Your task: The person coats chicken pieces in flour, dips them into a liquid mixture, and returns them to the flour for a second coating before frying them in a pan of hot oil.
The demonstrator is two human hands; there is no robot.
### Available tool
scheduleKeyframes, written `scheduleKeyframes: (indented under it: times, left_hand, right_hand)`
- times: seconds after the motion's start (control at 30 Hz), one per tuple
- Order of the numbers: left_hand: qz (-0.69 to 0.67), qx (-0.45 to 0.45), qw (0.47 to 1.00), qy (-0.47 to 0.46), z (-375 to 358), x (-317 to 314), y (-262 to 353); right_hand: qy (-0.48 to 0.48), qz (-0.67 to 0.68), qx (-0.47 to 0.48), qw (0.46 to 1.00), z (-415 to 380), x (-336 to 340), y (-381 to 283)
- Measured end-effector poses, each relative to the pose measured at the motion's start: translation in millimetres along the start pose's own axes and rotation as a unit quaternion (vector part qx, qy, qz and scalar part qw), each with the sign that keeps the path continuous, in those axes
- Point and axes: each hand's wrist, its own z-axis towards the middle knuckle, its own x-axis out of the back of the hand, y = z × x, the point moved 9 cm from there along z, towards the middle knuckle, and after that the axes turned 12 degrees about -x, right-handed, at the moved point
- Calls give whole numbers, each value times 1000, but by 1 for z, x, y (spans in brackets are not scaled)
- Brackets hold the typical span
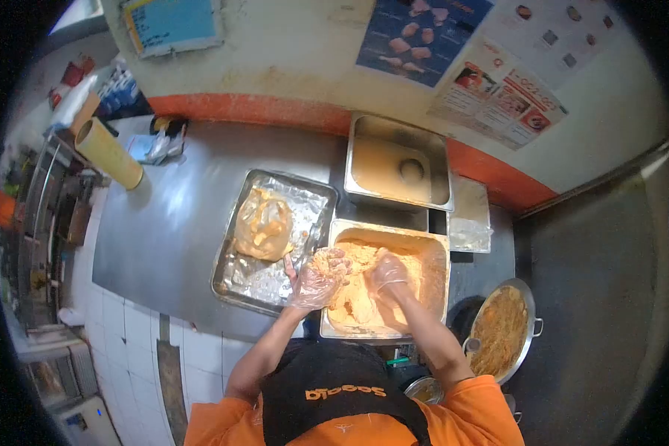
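A steel pan [437, 245] full of orange-tan breading flour sits at the counter's front edge. My left hand [318, 279], in a clear plastic glove, is curled around a flour-coated piece at the pan's left side. In the middle of the pan my right hand [389, 272], also gloved, presses down into the flour; whether it grips anything is hidden. To the left lies a foil-lined tray [314, 195] holding a clear bag of marinated pieces [262, 223].
A second steel pan [364, 130] with pale batter stands behind, against the wall. A yellow roll [110, 154] stands at the counter's far left. A round pan of crumbs [504, 327] sits low on the right. Posters hang on the wall.
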Motion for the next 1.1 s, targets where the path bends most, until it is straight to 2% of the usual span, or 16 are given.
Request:
scheduleKeyframes:
  times: [0.03, 0.13, 0.17, 0.2, 0.3, 0.33, 0.4, 0.47, 0.53, 0.6, 0.77, 0.83, 0.9, 0.97, 1.0, 1.1]
  left_hand:
    - [-2, -2, 1000, 23, -3, 1, 8]
    - [-52, -6, 996, 77, -8, -1, 32]
    - [-95, -7, 992, 86, -7, 2, 36]
    - [-20, -39, 996, 81, -7, 5, 49]
    - [39, -65, 991, 108, -12, 6, 85]
    - [40, -56, 990, 125, -13, 6, 99]
    - [32, -56, 985, 158, -18, 12, 111]
    - [32, -86, 982, 167, -19, 13, 123]
    - [12, -98, 980, 174, -23, 12, 130]
    - [-25, -86, 981, 170, -29, 9, 132]
    - [33, -110, 974, 197, -47, 15, 129]
    - [42, -108, 973, 200, -57, 16, 131]
    - [39, -105, 973, 204, -59, 17, 134]
    - [70, -102, 968, 219, -65, 26, 131]
    - [85, -101, 965, 227, -67, 31, 131]
    - [64, -97, 959, 257, -72, 39, 137]
  right_hand:
    - [-21, 4, -15, 1000, 6, 7, 7]
    - [14, -137, 117, 984, 18, -16, 16]
    - [14, -115, 127, 985, 10, -2, 13]
    - [14, -92, 138, 986, 2, 13, 11]
    - [-77, 128, 74, 986, -14, 67, 1]
    - [-142, 68, 48, 986, -9, 69, -7]
    - [-138, -68, 78, 985, 16, -10, 3]
    - [33, -138, 150, 979, 16, -47, -11]
    - [-45, -116, 142, 982, 4, -43, -21]
    - [-44, -6, 68, 997, -9, -13, -18]
    - [-1, 73, 64, 995, 3, 29, 2]
    - [146, 3, 140, 979, -23, 47, 1]
    - [118, 122, 183, 968, -36, 54, 12]
    - [-47, 375, 104, 920, -45, 87, 18]
    - [-22, 411, 70, 909, -32, 66, 53]
    - [-173, 170, -28, 970, -13, 16, 79]
